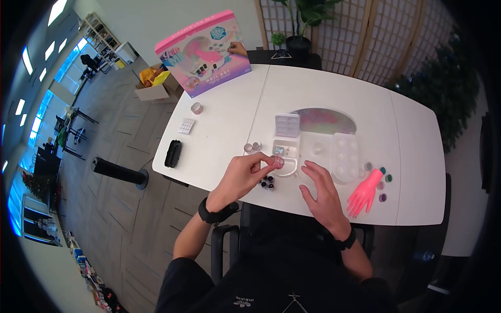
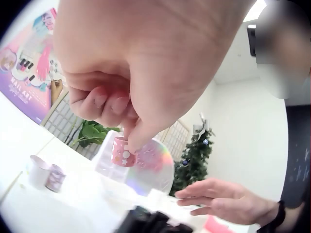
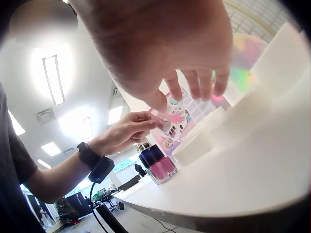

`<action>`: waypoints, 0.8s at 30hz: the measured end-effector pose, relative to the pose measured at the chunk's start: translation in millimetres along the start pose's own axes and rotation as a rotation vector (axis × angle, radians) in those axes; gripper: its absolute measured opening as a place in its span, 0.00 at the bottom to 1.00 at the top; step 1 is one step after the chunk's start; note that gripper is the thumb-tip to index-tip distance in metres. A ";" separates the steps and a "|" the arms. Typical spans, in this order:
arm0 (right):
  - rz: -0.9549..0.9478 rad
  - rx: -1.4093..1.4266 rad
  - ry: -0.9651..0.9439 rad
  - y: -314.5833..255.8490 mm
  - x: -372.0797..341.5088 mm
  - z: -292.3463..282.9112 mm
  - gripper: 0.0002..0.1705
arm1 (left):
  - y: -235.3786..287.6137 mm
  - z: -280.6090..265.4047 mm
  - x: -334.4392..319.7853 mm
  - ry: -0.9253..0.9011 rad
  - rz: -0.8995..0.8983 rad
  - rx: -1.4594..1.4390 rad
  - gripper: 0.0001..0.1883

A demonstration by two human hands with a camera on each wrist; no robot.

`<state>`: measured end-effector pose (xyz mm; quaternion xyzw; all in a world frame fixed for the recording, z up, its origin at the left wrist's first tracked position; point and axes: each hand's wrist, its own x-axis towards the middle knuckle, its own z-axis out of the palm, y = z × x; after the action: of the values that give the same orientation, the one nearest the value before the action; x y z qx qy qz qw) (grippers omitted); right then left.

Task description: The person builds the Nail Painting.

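Note:
Between thumb and fingertips, my left hand (image 1: 245, 175) pinches a small pink roll with a white flower pattern (image 2: 124, 152), held over the front of a white compartment tray (image 1: 286, 142). My right hand (image 1: 324, 201) hovers just right of the tray with its fingers extended, holding nothing. Nail polish bottles (image 1: 267, 182) with black caps stand below the left hand; pink polish shows through the glass in the right wrist view. Two more small patterned rolls (image 2: 47, 174) stand left of the tray. Behind it lies a shiny iridescent half-oval panel (image 1: 326, 121).
Right of my right hand lie a pink model hand (image 1: 365, 193) and several small pots (image 1: 383, 197). A white tray with round wells (image 1: 345, 157) sits behind them. At the left are a black case (image 1: 173, 153), a small white grid (image 1: 186, 126), a round jar (image 1: 197, 108) and the nail art box (image 1: 206, 55).

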<state>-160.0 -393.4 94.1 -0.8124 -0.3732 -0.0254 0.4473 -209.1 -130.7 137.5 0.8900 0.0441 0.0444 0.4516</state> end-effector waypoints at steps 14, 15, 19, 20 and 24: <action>-0.081 0.165 0.101 -28.9 -2.0 -1.2 0.26 | 42.6 26.6 -37.7 -0.085 0.056 -0.292 0.06; -0.068 0.181 0.091 -28.5 -3.2 -1.4 0.25 | 41.8 26.7 -38.4 -0.088 0.062 -0.291 0.06; -0.035 0.201 0.059 -30.1 -5.6 -4.1 0.22 | 37.5 29.7 -42.2 -0.084 0.072 -0.317 0.05; -0.034 0.195 0.052 -31.0 -5.7 -5.1 0.22 | 37.6 29.3 -42.7 -0.088 0.077 -0.313 0.06; -0.043 0.194 0.060 -30.8 -5.5 -5.2 0.21 | 35.3 29.6 -44.7 -0.093 0.102 -0.315 0.07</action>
<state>-181.8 -390.6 116.9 -0.7561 -0.3775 -0.0230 0.5342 -248.5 -180.5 146.9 0.8105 -0.0297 0.0322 0.5840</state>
